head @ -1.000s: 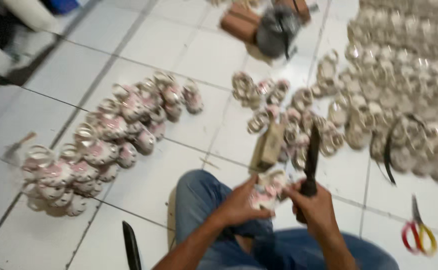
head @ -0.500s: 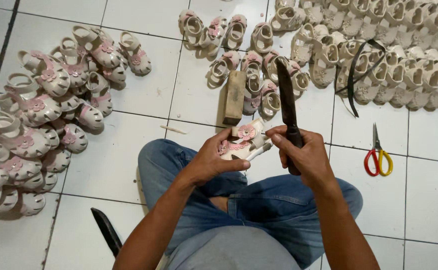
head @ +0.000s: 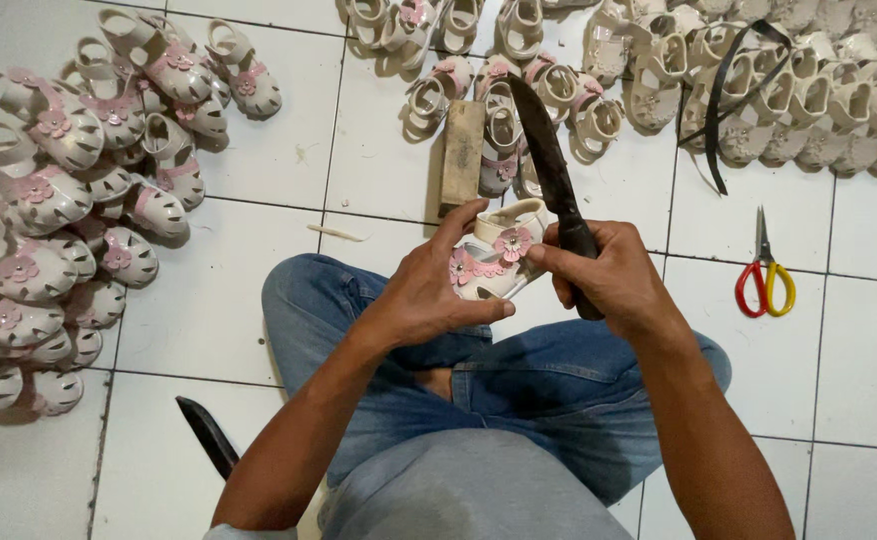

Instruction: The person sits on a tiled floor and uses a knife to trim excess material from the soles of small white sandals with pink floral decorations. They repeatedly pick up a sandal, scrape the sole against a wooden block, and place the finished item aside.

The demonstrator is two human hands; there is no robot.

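Head view showed the left hand [head: 429, 295] gripping a small cream sandal [head: 494, 262] above the lap, long axis toward the floor's far-right corner; right hand [head: 614, 280] clenched a dark knife [head: 549, 170], handle hidden.

**Sandal held over the lap, knife in right hand**

The left hand [head: 429, 295] grips a cream child's sandal [head: 494, 262] with pink flowers. The right hand [head: 614, 280] grasps a dark knife [head: 549, 170], blade pointing away, beside the sandal. A wooden block [head: 462, 155] lies on the tiled floor [head: 259, 180] just ahead. Scissors [head: 765, 280] lie to the right. Piled sandals [head: 69, 200] lie left.
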